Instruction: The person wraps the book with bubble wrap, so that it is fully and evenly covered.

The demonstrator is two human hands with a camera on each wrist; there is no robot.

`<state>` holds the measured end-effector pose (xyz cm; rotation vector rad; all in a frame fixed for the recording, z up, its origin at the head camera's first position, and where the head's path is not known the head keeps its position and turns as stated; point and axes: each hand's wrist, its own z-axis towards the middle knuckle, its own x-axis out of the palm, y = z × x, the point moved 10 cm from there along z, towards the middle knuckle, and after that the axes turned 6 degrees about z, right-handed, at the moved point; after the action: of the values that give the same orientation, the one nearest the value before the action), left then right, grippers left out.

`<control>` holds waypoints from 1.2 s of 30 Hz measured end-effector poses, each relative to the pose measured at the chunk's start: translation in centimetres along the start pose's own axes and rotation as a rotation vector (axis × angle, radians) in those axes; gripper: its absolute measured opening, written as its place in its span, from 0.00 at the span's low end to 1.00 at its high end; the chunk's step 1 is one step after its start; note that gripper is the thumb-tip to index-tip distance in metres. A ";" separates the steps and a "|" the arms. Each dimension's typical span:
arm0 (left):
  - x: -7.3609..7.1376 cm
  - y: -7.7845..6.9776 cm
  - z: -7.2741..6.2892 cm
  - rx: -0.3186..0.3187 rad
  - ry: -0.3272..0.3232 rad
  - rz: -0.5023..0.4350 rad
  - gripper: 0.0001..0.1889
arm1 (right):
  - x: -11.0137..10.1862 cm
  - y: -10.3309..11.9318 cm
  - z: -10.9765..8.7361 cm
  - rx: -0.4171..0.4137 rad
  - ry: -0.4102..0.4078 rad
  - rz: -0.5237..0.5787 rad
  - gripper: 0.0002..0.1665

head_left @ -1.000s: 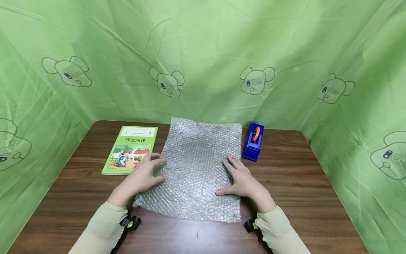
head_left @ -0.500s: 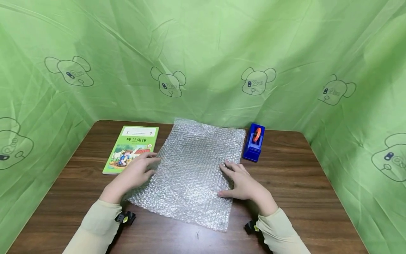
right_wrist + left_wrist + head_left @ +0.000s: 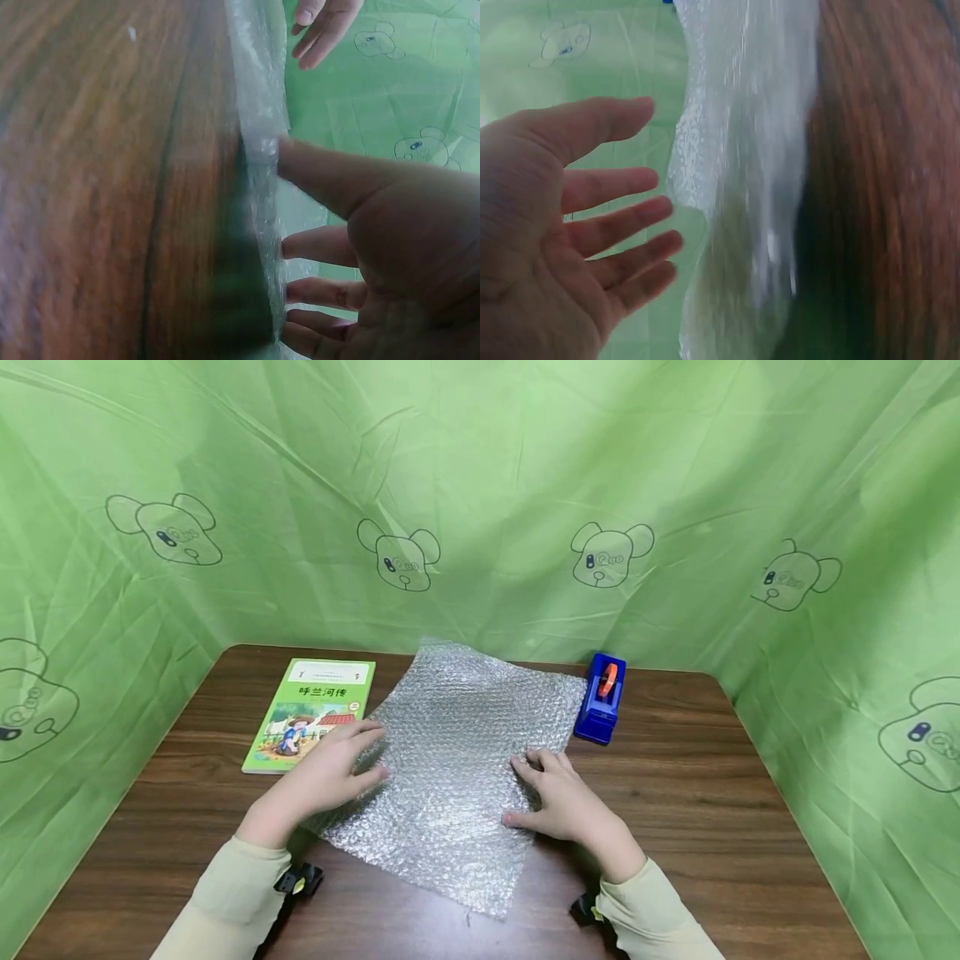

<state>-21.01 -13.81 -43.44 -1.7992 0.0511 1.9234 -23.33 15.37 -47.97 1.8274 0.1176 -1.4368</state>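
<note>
A sheet of clear bubble wrap (image 3: 457, 760) lies turned at an angle on the table, its near corner pointing toward the person. Over its left edge is my left hand (image 3: 330, 772), fingers spread and relaxed; the left wrist view shows its fingers (image 3: 630, 217) apart from the sheet with nothing held. My right hand (image 3: 566, 797) touches the sheet's right side with extended fingertips. In the right wrist view its thumb and fingers (image 3: 322, 247) meet the bubble wrap (image 3: 259, 127) without curling round it.
A green picture-covered book (image 3: 311, 710) lies left of the sheet, partly behind the left hand. A blue tape dispenser (image 3: 597, 718) with an orange roll stands at the sheet's far right corner. Green cloth (image 3: 495, 468) surrounds the wooden table (image 3: 690, 793).
The bubble wrap has rotated clockwise, its near right corner swinging left and its far edge shifting right toward the tape dispenser. The left hand drew back left, then returned; the right hand moved slightly nearer.
</note>
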 end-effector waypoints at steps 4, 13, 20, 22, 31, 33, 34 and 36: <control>0.9 -1.1 -0.1 0.029 0.050 -0.008 0.36 | 0.0 0.4 0.0 -0.012 -0.012 -0.010 0.49; 1.9 -2.9 0.0 0.028 0.089 0.005 0.38 | -0.1 0.5 0.1 -0.014 -0.025 -0.007 0.48; 3.5 -3.2 0.0 0.006 0.153 0.009 0.39 | -0.1 0.4 0.2 -0.023 -0.040 -0.007 0.47; 3.9 -3.2 0.0 0.002 0.161 0.012 0.39 | -0.1 0.4 0.2 -0.030 -0.049 -0.014 0.46; 4.7 -2.9 -0.1 -0.025 0.191 0.000 0.47 | -0.1 0.5 0.2 -0.030 -0.055 0.008 0.42; 4.9 -2.6 -0.1 -0.034 0.207 -0.015 0.50 | -0.2 0.5 0.2 -0.032 -0.057 0.014 0.40; 4.9 -2.5 -0.1 -0.037 0.214 -0.024 0.51 | -0.3 0.4 0.2 -0.037 -0.056 0.012 0.40; 5.1 -2.3 -0.1 -0.038 0.222 -0.043 0.53 | -0.4 0.3 0.3 -0.045 -0.049 0.016 0.39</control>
<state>-20.08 -10.19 -47.54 -2.0151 0.0510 1.6989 -23.49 15.12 -47.47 1.7513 0.1095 -1.4557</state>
